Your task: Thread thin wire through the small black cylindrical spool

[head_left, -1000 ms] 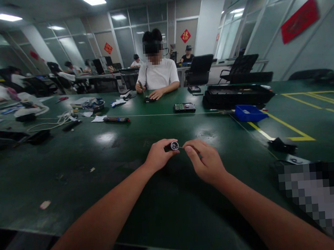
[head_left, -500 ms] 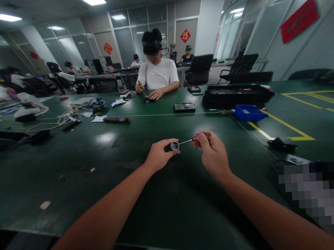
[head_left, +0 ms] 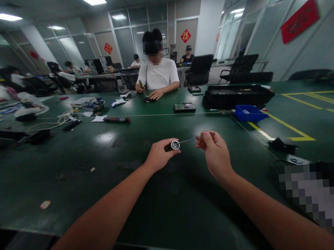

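Note:
My left hand [head_left: 157, 156] is closed, thumb and fingers pinching a small dark cylinder with a silver ring-shaped end [head_left: 175, 145] that faces me. What lies inside the ring is too small to make out. In my right hand [head_left: 218, 155] is a screwdriver [head_left: 187, 140], its reddish handle mostly covered by my fingers. Its thin metal shaft points left, and the tip reaches the ring's right side; whether it is inside cannot be told. Both hands are above the green table [head_left: 149, 202].
Across the table a person in a white shirt [head_left: 160, 74] works on a small dark device. A hard drive [head_left: 184, 107], a blue bin [head_left: 249, 113] and a long black tray [head_left: 238, 96] stand beyond my hands. A pen-like tool [head_left: 116, 119] and a white cable [head_left: 60, 120] lie left.
My right hand has moved to the right, away from the cylinder, and more of the screwdriver's shaft shows. My left hand and the cylinder have hardly moved.

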`<state>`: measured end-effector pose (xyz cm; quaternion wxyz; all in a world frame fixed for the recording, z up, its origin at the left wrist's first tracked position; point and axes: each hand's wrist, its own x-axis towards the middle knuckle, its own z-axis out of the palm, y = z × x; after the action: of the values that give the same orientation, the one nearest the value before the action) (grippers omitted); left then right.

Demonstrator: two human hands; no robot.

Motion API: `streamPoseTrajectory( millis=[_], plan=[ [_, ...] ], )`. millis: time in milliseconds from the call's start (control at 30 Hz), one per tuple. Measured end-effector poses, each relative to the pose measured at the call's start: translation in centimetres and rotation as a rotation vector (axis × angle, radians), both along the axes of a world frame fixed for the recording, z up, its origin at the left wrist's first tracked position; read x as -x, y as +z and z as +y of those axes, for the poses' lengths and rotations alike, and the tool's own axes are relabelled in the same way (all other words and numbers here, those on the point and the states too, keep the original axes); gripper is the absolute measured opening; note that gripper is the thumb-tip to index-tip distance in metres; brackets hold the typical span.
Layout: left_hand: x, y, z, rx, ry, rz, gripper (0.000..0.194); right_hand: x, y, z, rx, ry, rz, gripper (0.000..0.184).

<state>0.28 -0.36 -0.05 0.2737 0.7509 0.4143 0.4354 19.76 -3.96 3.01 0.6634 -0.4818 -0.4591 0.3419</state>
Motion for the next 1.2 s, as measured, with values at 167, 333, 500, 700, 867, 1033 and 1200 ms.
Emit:
streamPoseTrajectory(
  millis=[167,333,500,700,867,1033,1200],
  plan=[
    [0.0,0.0,-0.1,-0.011,0.000,0.001,0.043,0.3,0.8,-1.3,-0.138,-0.033,-0.367,0.019],
    [0.0,0.2,-0.2,-0.039,-0.006,0.030,0.042,0.3,1.0,-2.0,-0.222,-0.058,-0.615,0.016],
    [0.1,0.0,0.0,-0.039,0.016,0.041,0.040,0.3,1.3,-2.2,-0.247,-0.030,-0.742,0.015],
    [0.2,-0.1,0.1,-0.060,0.004,0.059,0.040,0.3,1.4,-2.4,-0.253,-0.030,-0.815,0.024],
    [0.3,-0.1,0.0,-0.085,0.003,0.081,0.040,0.1,1.3,-2.2,-0.319,0.052,-0.837,0.016],
    [0.2,-0.2,0.1,-0.077,0.014,0.098,0.040,0.1,1.6,-2.4,-0.302,0.107,-0.884,0.019],
    [0.2,-0.1,0.1,-0.079,0.007,0.072,0.040,0.3,1.4,-2.5,-0.267,0.050,-0.799,0.023]
  ],
)
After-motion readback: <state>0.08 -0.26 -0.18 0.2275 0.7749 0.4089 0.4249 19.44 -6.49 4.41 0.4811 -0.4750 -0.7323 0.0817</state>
